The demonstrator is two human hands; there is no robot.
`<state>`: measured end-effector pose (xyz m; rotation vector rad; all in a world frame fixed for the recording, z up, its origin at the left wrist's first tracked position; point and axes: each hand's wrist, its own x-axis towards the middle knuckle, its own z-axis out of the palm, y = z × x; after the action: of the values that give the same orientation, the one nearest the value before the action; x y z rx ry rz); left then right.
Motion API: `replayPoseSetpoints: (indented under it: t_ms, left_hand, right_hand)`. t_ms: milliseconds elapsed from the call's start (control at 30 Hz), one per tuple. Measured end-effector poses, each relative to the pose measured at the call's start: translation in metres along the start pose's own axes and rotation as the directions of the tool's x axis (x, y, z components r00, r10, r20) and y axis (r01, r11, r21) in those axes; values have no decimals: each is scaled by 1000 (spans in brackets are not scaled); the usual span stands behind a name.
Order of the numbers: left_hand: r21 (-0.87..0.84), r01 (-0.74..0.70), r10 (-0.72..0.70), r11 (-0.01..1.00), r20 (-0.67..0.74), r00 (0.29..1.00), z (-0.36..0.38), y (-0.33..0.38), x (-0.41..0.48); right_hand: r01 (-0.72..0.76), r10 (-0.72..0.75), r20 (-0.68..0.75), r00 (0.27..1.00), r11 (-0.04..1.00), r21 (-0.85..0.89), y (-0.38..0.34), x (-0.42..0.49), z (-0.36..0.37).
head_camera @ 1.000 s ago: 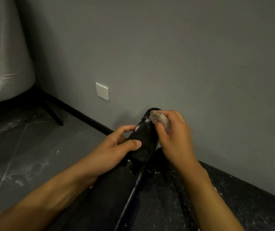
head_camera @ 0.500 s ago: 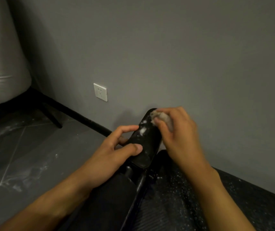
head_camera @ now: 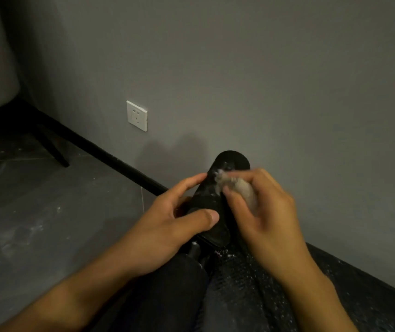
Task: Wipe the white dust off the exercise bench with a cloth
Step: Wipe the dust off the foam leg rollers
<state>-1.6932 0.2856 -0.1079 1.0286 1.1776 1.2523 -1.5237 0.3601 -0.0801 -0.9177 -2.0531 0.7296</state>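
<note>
Down from the rounded far end of the black pad (head_camera: 233, 161) the right hand (head_camera: 267, 216) has slid toward the near side since half a second ago, leaving that end uncovered. Its fingers are curled tight around a bunched grey cloth (head_camera: 239, 190), with the thumb pinching the wad from the near side. The cloth's frayed tip is pressed against the pad's top face, right on a smear of white dust (head_camera: 215, 174). The hand is blurred with motion.

The left hand (head_camera: 167, 228) grips the same pad from the left. Its thumb lies across the near part of the top face and its forefinger is hooked on the left edge, just beside the cloth. The remaining fingers are tucked underneath, out of view.

The pad belongs to the exercise bench (head_camera: 251, 295), whose textured black surface stretches toward the near right, flecked with white specks. Left of the bench, the grey floor (head_camera: 48, 212) carries pale streaks. Beyond it, a black baseboard (head_camera: 110, 154) runs along the grey wall (head_camera: 239, 68), which holds a white socket (head_camera: 137, 115). A black chair leg (head_camera: 52, 149) stands far left.
</note>
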Motion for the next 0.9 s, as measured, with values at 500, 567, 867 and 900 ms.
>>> replayPoseSetpoints:
  t_ms: [500, 567, 867, 900]
  left_hand:
    - [-23, 11, -10, 1000, 75, 997, -6, -5, 3]
    - [-11, 2, -1, 1000, 68, 998, -5, -3, 2]
    - [64, -55, 53, 996, 40, 998, -6, -2, 1]
    - [69, -53, 50, 996, 46, 998, -7, -2, 1]
  right_hand:
    - [49, -46, 87, 995, 998, -29, -4, -9, -11]
    - [46, -47, -2, 999, 988, -147, 3, 9, -5]
    - [16, -17, 25, 1000, 1000, 8, 0, -10, -7]
    - [24, -25, 41, 999, 999, 28, 0, -13, -8]
